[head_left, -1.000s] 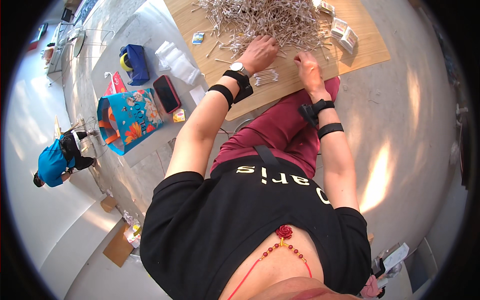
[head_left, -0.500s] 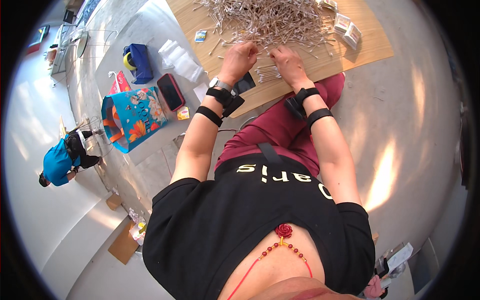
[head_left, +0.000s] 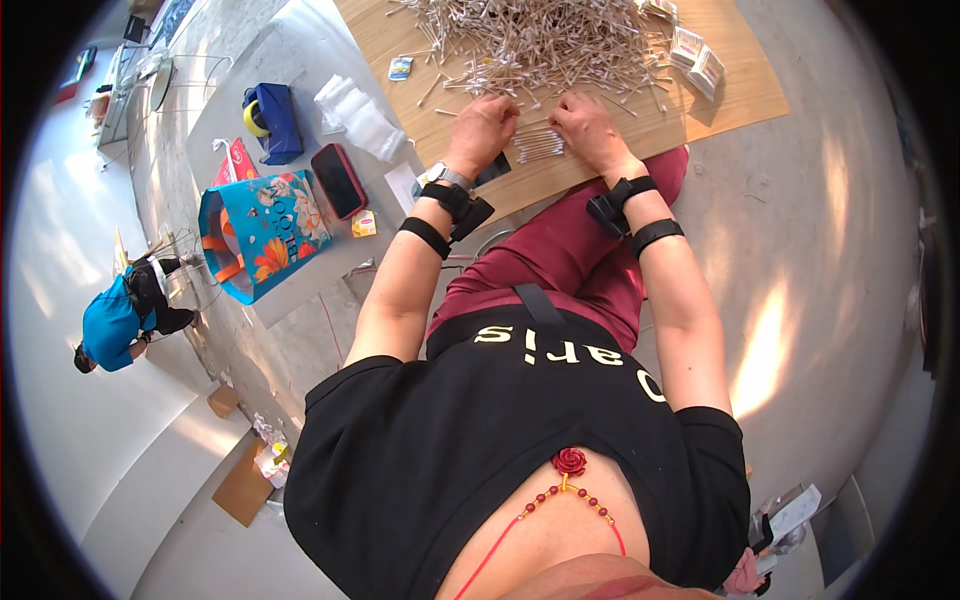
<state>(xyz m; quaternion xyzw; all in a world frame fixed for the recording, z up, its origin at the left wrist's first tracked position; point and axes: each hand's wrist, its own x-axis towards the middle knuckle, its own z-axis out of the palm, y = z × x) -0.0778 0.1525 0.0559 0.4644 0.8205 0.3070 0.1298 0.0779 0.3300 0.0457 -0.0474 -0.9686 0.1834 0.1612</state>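
Note:
A loose heap of cotton swabs [head_left: 540, 45] covers the far part of the wooden table. In front of it lies a neat row of cotton swabs [head_left: 539, 145], side by side near the table's front edge. My left hand [head_left: 484, 128], fingers curled together, is at the left end of the row's far side. At the right end, my right hand [head_left: 592, 130] has its thumb and fingers drawn together. Whatever the fingertips pinch is too small to make out. A dark flat thing [head_left: 494, 168] shows partly beside my left wrist.
Clear boxes of swabs [head_left: 697, 60] stand at the table's right. A small blue packet [head_left: 400, 68] lies at its left. Beyond the left edge are plastic bags [head_left: 358, 118], a phone [head_left: 339, 181], a blue tape dispenser [head_left: 273, 124] and a flowered bag [head_left: 265, 235]. A person [head_left: 120, 315] bends far left.
Both hands have come slightly nearer to me and now flank the row of swabs. My right hand has moved a little right, uncovering more of the row.

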